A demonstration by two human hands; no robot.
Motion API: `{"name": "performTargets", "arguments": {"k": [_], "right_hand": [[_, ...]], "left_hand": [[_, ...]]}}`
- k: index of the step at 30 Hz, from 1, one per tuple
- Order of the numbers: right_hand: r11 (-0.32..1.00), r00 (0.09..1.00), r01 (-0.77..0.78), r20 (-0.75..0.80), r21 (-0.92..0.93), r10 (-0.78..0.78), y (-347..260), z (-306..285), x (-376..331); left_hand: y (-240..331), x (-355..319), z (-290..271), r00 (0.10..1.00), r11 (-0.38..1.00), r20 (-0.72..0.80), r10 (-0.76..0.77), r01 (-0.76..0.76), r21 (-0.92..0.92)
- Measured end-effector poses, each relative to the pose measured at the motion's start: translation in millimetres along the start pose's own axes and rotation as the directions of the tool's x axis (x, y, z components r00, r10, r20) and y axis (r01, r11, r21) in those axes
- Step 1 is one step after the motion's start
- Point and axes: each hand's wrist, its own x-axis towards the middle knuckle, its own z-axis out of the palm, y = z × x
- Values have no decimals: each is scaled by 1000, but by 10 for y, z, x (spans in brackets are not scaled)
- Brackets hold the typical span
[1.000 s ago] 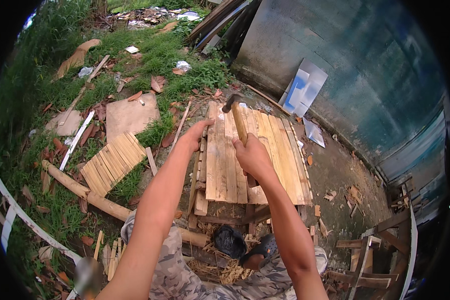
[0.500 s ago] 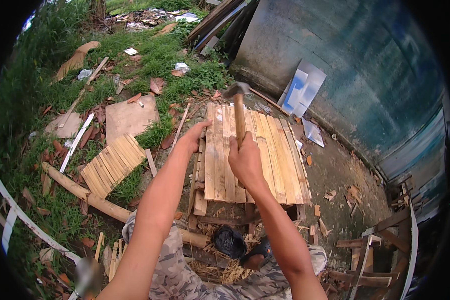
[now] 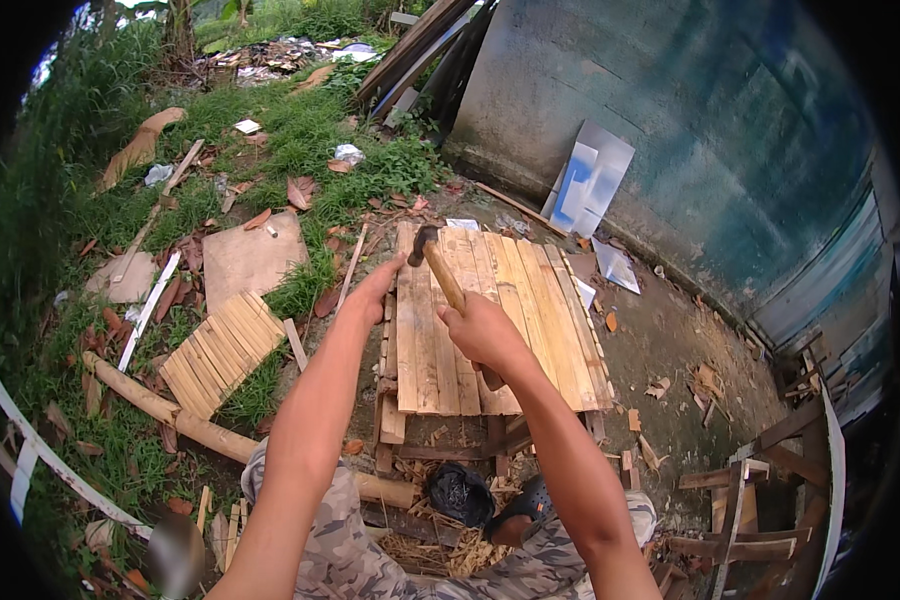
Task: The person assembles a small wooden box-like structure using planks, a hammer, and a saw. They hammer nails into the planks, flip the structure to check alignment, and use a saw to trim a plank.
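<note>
"Gripping what, exactly, that right hand [image 3: 485,328]?"

"One wooden-handled hammer [image 3: 444,277]. The fingers are wrapped right round it, and its butt end [image 3: 490,378] shows on the near side of the grip."

"Which way does it point?"

"Away from the body and leftward. Its long axis slants from the grip up to the dark hammer head [image 3: 424,245], beyond the grip and to its left. The head lies crosswise, over the slatted wooden platform [image 3: 548,335]; I can't tell whether it touches the wood."

"And the other one?"

"The left hand [image 3: 373,290] is left of the grip and a little beyond it, at the platform's left edge, fingertips just beside the hammer head. They're partly hidden, so I can't tell how far it is closed or whether it has hold of the edge."

"Counts?"

"Two hands, one hammer, one platform beneath the grip. Its slats run away from the body; the right hand covers some, so I can't number them surely. Well left of the grip, one smaller slatted panel [image 3: 220,352] and one pale round pole [image 3: 202,430]. On the near side of the grip, one black plastic bag [image 3: 460,493] and one dark shoe [image 3: 537,497]."
</note>
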Motion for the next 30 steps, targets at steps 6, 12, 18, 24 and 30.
{"name": "performTargets", "arguments": {"k": [6, 12, 18, 24, 30], "right_hand": [[978, 995, -8, 95, -207, 28, -63, -160, 26], [998, 993, -67, -101, 7, 68, 572, -526, -392], [986, 830, -57, -542, 155, 133, 1642, -697, -968], [903, 685, -181, -609, 390, 400, 2376, -799, -1320], [938, 678, -258, -648, 233, 347, 2539, -727, -1269]], "left_hand": [[-50, -59, 47, 1000, 998, -10, -21, 21, 60], [-81, 23, 135, 977, 932, -120, 175, -125, 340], [-51, 5, 228, 923, 727, -175, 342, -143, 671], [4, -229, 469, 877, 420, -140, 460, -76, 905], [74, -454, 668, 834, 168, -106, 542, 16, 986]]}}
